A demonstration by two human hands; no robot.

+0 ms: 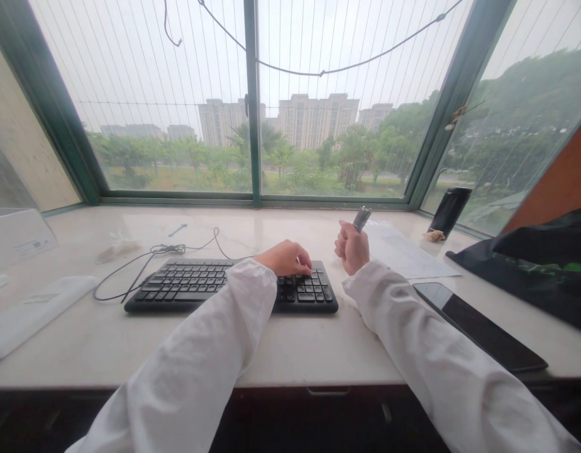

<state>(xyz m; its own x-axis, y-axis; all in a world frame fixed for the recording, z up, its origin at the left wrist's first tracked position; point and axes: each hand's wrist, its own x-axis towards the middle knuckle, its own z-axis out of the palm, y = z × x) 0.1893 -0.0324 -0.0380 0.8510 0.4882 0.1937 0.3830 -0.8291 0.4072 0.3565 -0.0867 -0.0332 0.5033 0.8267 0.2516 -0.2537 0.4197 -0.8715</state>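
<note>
- Resting flat on the pale bench [314, 352], the black keyboard [187, 280] looks wide and low, with rounded corners, dark close-set keys and a number pad at its right end.
- Its thin dark cable [164, 250] lies in loose loops behind and beside the left end.
- The left hand [285, 258] is over the number pad, fingers bent and thumb close to them; whether they pinch a key I cannot tell.
- The right hand [353, 250] is closed in a fist around a small grey tool [361, 219], its shiny, uneven end pointing up.
- White paper [403, 251] and a black phone [479, 327] lie to the right.
</note>
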